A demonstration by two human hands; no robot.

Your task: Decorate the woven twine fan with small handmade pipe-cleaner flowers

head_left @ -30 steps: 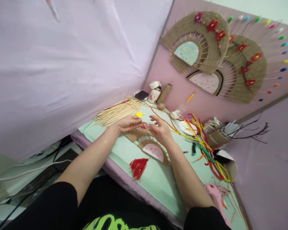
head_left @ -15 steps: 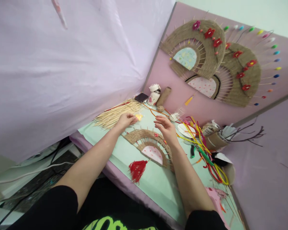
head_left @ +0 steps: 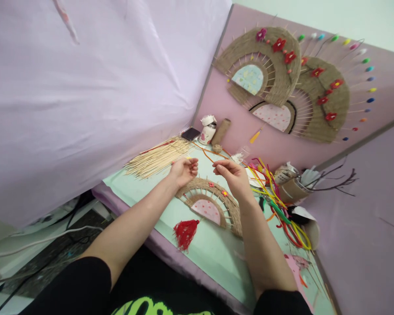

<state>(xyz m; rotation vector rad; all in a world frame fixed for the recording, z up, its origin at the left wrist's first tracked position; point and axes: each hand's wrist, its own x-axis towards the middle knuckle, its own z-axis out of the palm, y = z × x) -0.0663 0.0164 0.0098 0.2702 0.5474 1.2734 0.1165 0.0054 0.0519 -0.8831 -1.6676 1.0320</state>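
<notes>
Left hand [head_left: 185, 171] curls, contents hidden; right hand [head_left: 232, 174] presses thumb to finger (on anything? can't tell), above the twine fan [head_left: 206, 208] lying on the worktop [head_left: 213, 258]; a dipping right forearm [head_left: 265, 245] could nudge it askew.

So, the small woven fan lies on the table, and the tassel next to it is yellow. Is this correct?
Not entirely. The tassel next to the small woven fan is red, not yellow, as the head view shows; the fan does lie on the table.
</notes>
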